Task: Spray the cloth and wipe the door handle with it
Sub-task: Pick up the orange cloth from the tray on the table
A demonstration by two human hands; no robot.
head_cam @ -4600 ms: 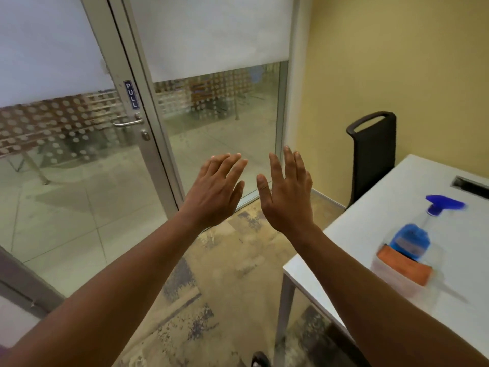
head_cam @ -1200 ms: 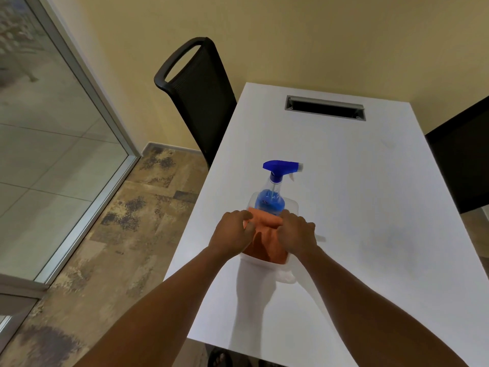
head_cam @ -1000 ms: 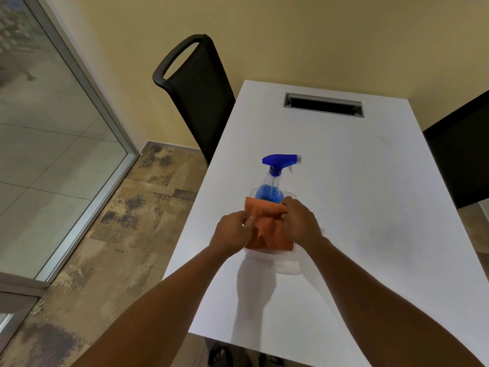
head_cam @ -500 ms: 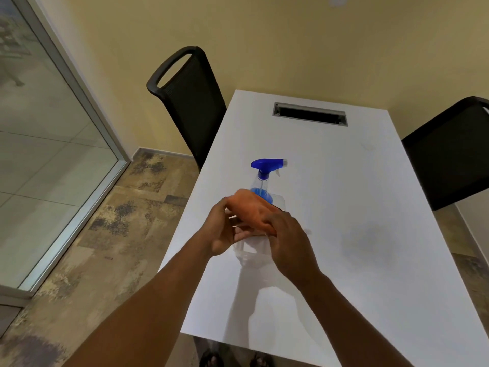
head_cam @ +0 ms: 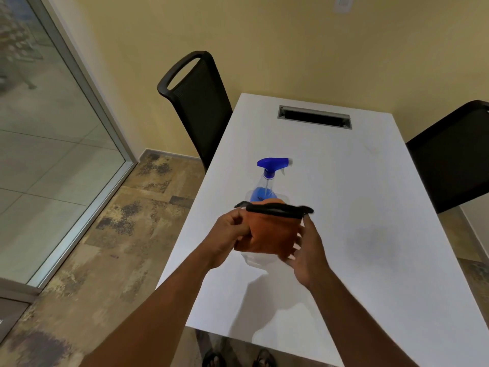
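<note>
An orange cloth (head_cam: 270,231) with a black top edge hangs above the white table (head_cam: 344,234), held between both hands. My left hand (head_cam: 227,238) pinches its left side and my right hand (head_cam: 307,250) grips its right side. Behind the cloth stands a clear spray bottle (head_cam: 267,181) with blue liquid and a blue trigger head, inside a clear plastic container (head_cam: 254,259) that the cloth mostly hides. The door handle is out of view.
A black chair (head_cam: 198,107) stands at the table's left far corner and another black chair (head_cam: 449,154) at the right side. A cable slot (head_cam: 315,116) sits in the tabletop near the yellow wall. Glass panels (head_cam: 47,144) line the left; patterned floor lies between.
Both hands lifted the orange cloth out of the container and raised it above the table, spreading it between them. The view turned earlier from the glass door to the table.
</note>
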